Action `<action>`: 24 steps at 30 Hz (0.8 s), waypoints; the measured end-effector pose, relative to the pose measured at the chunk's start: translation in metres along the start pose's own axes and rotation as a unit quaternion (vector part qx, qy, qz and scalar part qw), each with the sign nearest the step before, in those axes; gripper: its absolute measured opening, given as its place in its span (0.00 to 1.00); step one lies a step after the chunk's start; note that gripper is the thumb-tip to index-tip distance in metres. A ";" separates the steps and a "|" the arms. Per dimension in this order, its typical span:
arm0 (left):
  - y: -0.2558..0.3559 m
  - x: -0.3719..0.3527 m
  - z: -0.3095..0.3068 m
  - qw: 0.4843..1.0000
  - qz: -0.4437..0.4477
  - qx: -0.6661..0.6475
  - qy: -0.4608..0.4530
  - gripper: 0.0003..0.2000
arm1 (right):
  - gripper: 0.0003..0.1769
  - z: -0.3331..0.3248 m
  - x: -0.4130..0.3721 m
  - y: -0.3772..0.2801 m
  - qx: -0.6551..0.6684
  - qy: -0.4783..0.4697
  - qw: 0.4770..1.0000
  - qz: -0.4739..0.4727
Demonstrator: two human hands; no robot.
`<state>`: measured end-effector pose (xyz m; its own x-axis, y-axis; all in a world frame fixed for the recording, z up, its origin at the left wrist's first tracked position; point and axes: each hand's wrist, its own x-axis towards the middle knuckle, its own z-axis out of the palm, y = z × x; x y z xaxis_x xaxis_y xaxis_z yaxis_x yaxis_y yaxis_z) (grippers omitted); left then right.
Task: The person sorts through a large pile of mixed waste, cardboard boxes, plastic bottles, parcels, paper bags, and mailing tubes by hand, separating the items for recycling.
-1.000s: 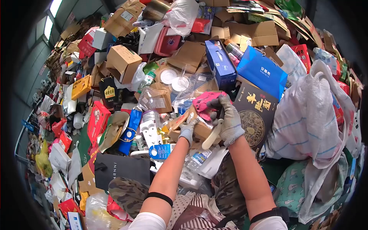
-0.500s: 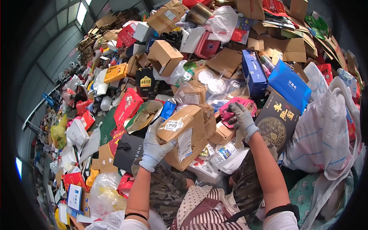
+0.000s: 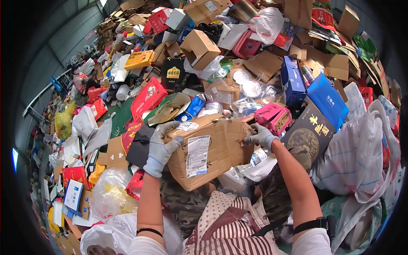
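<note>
A brown cardboard box with a white shipping label hangs above my lap. My left hand, in a pale glove, grips the box's left end, thumb on the front and fingers over the top. At its right end an open flap sticks out, and my right hand, also gloved, holds the flap's edge with fingers bent around it. Just beyond my right hand lies a pink box. A clear bottle with a blue label shows beneath the flap.
Mixed packaging is piled all around. A black box with gold print and a blue bag lie to the right, near a large white woven sack. To the left are a red box and a clear plastic bag.
My right hand has moved down from the pink box to the cardboard box's flap and taken hold of it. The box is turned, its label now facing me more. The view has shifted.
</note>
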<state>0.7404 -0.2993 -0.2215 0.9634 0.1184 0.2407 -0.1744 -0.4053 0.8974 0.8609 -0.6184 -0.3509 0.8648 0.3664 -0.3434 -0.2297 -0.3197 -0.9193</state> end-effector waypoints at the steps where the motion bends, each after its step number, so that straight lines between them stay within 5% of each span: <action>1: 0.000 -0.002 -0.004 0.999 0.015 0.041 0.017 0.24 | 0.39 -0.005 0.003 0.009 -0.029 0.034 0.999 -0.004; 3: 0.003 -0.006 -0.014 0.990 0.041 0.126 0.049 0.22 | 0.32 -0.012 0.012 0.027 -0.133 0.152 0.979 0.007; 5: -0.001 -0.007 -0.016 0.989 0.001 0.123 0.078 0.21 | 0.31 -0.016 0.023 0.040 -0.376 0.300 0.876 0.028; 7: 0.007 -0.007 -0.011 0.985 -0.084 0.128 0.080 0.22 | 0.29 -0.015 0.048 0.074 -0.119 0.263 0.951 -0.113; 9: -0.001 -0.002 0.006 0.961 -0.101 0.257 -0.012 0.22 | 0.27 0.023 -0.015 -0.013 0.108 0.101 0.988 0.040; 11: -0.003 -0.001 0.041 0.909 -0.153 0.352 -0.162 0.29 | 0.29 0.047 -0.047 -0.033 0.237 -0.056 0.969 0.049; 13: -0.027 -0.014 0.080 0.878 -0.173 0.345 -0.285 0.27 | 0.29 0.076 -0.075 -0.033 0.229 -0.088 0.969 0.039; 15: -0.063 -0.037 0.108 0.924 -0.169 0.190 -0.286 0.22 | 0.29 0.102 -0.085 0.002 0.134 -0.073 0.988 -0.030; 16: -0.078 -0.046 0.115 0.939 -0.167 0.135 -0.270 0.18 | 0.29 0.103 -0.098 0.010 0.136 -0.047 0.990 0.011; 19: -0.124 -0.067 0.125 0.965 -0.110 -0.011 -0.238 0.18 | 0.29 0.094 -0.134 0.017 0.305 -0.015 0.951 0.043; 21: -0.072 -0.073 0.106 0.942 -0.108 -0.038 -0.314 0.26 | 0.28 0.088 -0.154 0.018 0.381 -0.002 0.922 0.065; 24: -0.044 -0.086 0.092 0.950 -0.018 0.089 -0.300 0.39 | 0.26 0.084 -0.194 0.011 0.428 0.015 0.892 0.144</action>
<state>0.6840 -0.3747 -0.3159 0.9204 -0.3801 -0.0910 -0.1523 -0.5634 0.8121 0.6529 -0.6201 -0.3107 0.7238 0.3497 -0.5948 -0.6897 0.3924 -0.6085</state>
